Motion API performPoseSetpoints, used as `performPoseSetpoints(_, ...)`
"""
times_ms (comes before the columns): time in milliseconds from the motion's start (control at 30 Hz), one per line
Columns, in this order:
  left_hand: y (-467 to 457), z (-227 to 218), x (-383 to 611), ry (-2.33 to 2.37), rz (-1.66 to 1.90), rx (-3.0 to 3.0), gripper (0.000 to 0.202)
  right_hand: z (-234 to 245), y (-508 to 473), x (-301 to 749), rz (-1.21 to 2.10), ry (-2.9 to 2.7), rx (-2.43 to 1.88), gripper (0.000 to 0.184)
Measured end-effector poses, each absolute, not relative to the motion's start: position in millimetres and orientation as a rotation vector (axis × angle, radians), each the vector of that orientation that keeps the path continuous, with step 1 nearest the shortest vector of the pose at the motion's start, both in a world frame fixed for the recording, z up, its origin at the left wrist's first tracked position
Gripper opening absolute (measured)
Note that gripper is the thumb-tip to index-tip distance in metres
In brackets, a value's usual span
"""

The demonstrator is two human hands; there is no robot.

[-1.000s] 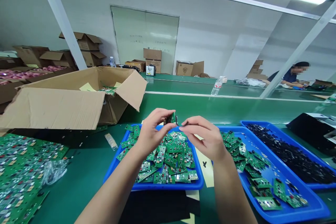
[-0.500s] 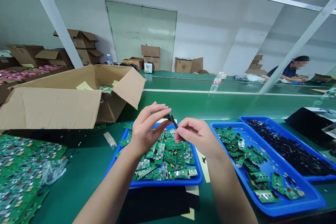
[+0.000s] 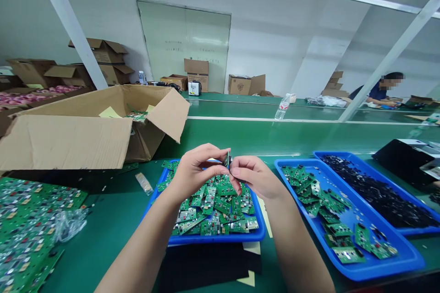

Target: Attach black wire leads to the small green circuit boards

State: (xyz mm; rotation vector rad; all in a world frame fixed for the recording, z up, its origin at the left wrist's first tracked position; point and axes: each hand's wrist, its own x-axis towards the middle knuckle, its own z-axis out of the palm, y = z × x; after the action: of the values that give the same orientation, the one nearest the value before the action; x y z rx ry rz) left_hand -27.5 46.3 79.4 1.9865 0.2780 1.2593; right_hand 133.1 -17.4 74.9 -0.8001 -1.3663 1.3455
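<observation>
My left hand (image 3: 194, 171) and my right hand (image 3: 256, 175) meet above a blue tray (image 3: 206, 238) heaped with small green circuit boards (image 3: 216, 206). Both hands pinch one small green circuit board (image 3: 227, 160), held on edge between the fingertips. The fingers of each hand are curled and pressed together on it. Whether the right hand also holds a small dark part against the board I cannot make out.
A second blue tray (image 3: 378, 265) to the right holds more green boards, a third (image 3: 415, 229) holds small black parts. An open cardboard box (image 3: 85, 132) stands at left, large board panels (image 3: 27, 224) lie front left. A water bottle (image 3: 282, 109) stands beyond; another person (image 3: 380, 89) sits far right.
The hands have closed together: the left fingers, spread half a second ago, now pinch the small board, which has turned upright. The view has barely shifted.
</observation>
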Motion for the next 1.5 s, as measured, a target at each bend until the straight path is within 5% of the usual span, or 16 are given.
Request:
performPoseSetpoints(133, 45, 81, -27, 0.254, 1.199, 1.876, 0.028, 73, -18, 134, 1.208, -1.439, -0.853, 0.027)
performPoseSetpoints(467, 40, 84, -23, 0.366, 1.050, 1.754, 0.027, 71, -18, 132, 0.158, -1.544, -1.187, 0.011)
performPoseSetpoints(567, 40, 79, -20, 0.373, 0.997, 1.606, 0.034, 67, -15, 130, 0.160, -1.491, -1.175, 0.015)
performPoseSetpoints(700, 41, 73, -19, 0.363, 0.969, 1.411, 0.041, 65, -15, 132, 0.223, -1.429, -1.126, 0.054)
performPoseSetpoints(867, 41, 73, -19, 0.300, 0.966, 1.347, 0.037, 69, -16, 136, 0.038, -1.536, -1.006, 0.011)
performPoseSetpoints(1267, 41, 80, -23, 0.312, 0.864, 1.662, 0.037, 67, -13, 134, -0.348, -1.556, -1.009, 0.017)
performPoseSetpoints(1433, 44, 81, -29, 0.369, 1.078, 1.924, 0.029, 67, -18, 134, -0.049, -1.452, -0.992, 0.045)
performPoseSetpoints(1500, 45, 80, -29, 0.372, 1.209, 2.077, 0.028, 69, -21, 136, 0.093, -1.406, -1.022, 0.037)
